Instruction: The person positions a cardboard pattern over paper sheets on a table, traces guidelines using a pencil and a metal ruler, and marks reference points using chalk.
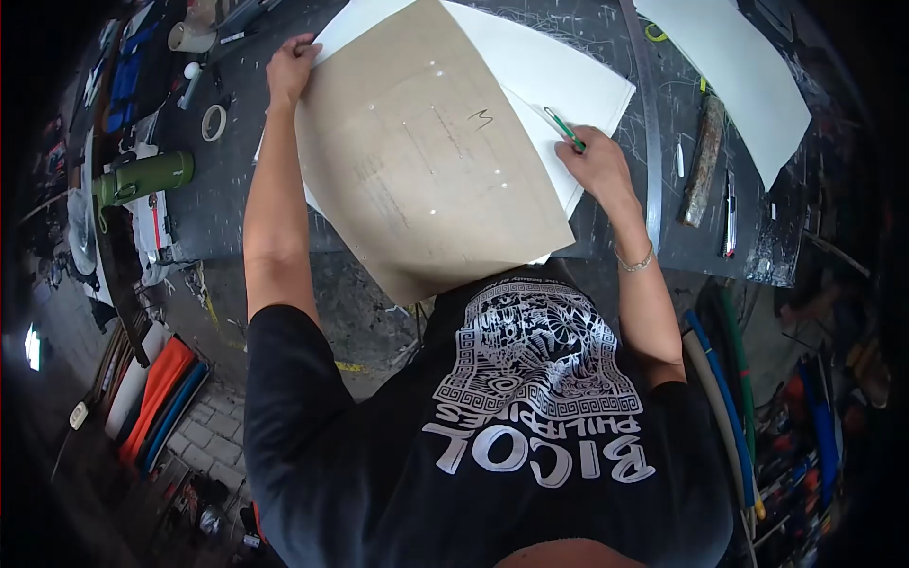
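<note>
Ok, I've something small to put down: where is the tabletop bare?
Bare: black tabletop on the near side of the tape roll, between green flask and left forearm. Crowded: right of the metal strip, where white marker, brown stick and utility knife lie close. A brown sheet covers the middle.

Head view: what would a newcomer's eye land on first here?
Probably the large tan sheet of board in the upper middle, lying over white sheets and overhanging the near edge of the dark, scratched table. Next, the slim green pen in the right hand, beside the board's right edge, with the left hand at its upper left. The black T-shirt with white print fills the lower middle.
</note>
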`<control>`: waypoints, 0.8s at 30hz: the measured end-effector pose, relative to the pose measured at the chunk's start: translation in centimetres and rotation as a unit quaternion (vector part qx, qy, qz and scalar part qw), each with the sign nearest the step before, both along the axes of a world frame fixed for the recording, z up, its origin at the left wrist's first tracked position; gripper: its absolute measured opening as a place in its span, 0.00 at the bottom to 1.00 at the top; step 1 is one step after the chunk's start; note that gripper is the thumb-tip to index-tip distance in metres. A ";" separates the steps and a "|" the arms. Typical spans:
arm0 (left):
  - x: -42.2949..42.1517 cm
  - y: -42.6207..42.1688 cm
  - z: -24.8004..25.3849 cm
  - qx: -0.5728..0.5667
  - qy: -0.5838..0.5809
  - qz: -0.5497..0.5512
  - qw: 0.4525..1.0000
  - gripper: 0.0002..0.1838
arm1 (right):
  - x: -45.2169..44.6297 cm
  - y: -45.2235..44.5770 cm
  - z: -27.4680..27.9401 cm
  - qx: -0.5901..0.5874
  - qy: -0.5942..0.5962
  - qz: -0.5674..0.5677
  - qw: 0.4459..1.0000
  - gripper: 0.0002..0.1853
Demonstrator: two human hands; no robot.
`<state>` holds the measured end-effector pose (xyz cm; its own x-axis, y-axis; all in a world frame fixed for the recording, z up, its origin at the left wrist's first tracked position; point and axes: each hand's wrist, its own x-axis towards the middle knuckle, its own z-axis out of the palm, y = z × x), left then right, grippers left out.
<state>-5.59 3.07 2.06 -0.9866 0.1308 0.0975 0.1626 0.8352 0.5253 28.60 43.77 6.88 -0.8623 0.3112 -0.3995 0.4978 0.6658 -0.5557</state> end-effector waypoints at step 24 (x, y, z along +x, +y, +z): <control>5.9 12.7 3.0 -0.102 0.063 -0.097 0.988 0.41 | 9.6 -4.7 2.5 -0.054 -0.079 -0.031 0.995 0.27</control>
